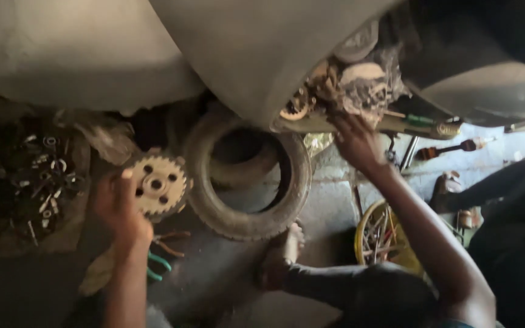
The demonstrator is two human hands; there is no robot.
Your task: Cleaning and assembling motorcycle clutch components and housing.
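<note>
While the fingers (118, 182) of the left hand (116, 209) are closed around the edge of a toothed metal sprocket (156, 184), the hand holds this round part up in the air, with its flat face turned to the camera. The sprocket has a centre hole and some smaller holes around it, and its teeth are seen clearly on the upper and right side.

The right hand (355, 141) is raised higher, and its fingers reach into a dirty mass of machine parts (349, 85) under a big grey body panel (262, 48). The fingertips are hidden among the parts, so I cannot tell if they are apart or closed on something.

Just right of the sprocket, an old rubber tyre (247, 176) lies on the concrete floor (329, 206), with a smaller ring inside it. Below the left wrist there are pliers with green handles (159, 264) on the floor, beside a dirty rag (97, 273). On the left, well apart from the hands, a dark heap of small bolts and washers (25, 182) is spread out. Under the right forearm stands a yellow bowl (384, 240) with thin metal rods inside. Near the right hand, a screwdriver with a green handle (420, 120) rests by the machine. At the far right edge a leg of another person (505, 182) is seen.
</note>
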